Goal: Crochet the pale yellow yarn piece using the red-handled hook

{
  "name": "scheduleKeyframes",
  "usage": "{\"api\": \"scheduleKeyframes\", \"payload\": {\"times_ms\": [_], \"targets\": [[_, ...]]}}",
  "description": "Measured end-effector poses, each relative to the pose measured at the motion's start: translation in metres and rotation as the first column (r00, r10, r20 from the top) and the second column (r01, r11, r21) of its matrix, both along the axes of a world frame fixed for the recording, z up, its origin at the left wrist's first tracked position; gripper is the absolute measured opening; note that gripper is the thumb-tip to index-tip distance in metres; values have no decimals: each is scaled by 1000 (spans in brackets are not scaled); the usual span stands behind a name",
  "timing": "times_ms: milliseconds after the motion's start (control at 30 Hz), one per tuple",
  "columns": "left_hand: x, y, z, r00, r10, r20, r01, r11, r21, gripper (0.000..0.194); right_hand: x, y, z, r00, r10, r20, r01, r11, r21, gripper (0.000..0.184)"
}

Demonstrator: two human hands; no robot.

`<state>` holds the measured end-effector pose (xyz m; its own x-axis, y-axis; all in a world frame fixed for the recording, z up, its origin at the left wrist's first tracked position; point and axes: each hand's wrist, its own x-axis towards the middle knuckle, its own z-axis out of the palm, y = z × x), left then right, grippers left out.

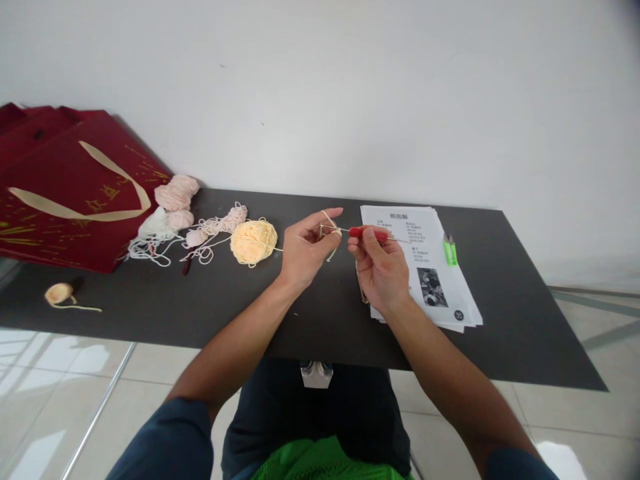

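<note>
My right hand (383, 270) grips a crochet hook (369, 233) by its red handle, with the thin metal shaft pointing left. Between the thumb and fingers of my left hand (307, 247) is pale yellow yarn (330, 233), looped over the raised index finger. The hook's tip meets the yarn at my left fingertips; the stitches there are too small to make out. A short yarn end hangs below. On the table left of my left hand lies a yellow yarn ball (253, 243), a strand running from it toward that hand.
Pink yarn (177, 193), white yarn (155, 230) and a dark red gift bag (65, 193) stand at the left. A small cream crocheted piece (59, 293) lies near the front edge. Printed sheets (450, 293) and green thread snips (450, 252) are at the right, on the dark table (515, 320).
</note>
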<state>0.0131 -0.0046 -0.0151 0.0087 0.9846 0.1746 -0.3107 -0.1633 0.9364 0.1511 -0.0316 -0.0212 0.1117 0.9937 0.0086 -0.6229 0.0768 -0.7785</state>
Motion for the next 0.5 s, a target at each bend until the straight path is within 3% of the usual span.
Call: {"api": "scheduleKeyframes", "payload": {"times_ms": [500], "targets": [[0,-1,-2,990,123,-63,-118,990,73,34,5,-3,5,944,-256,206,213,954,212,14]]}}
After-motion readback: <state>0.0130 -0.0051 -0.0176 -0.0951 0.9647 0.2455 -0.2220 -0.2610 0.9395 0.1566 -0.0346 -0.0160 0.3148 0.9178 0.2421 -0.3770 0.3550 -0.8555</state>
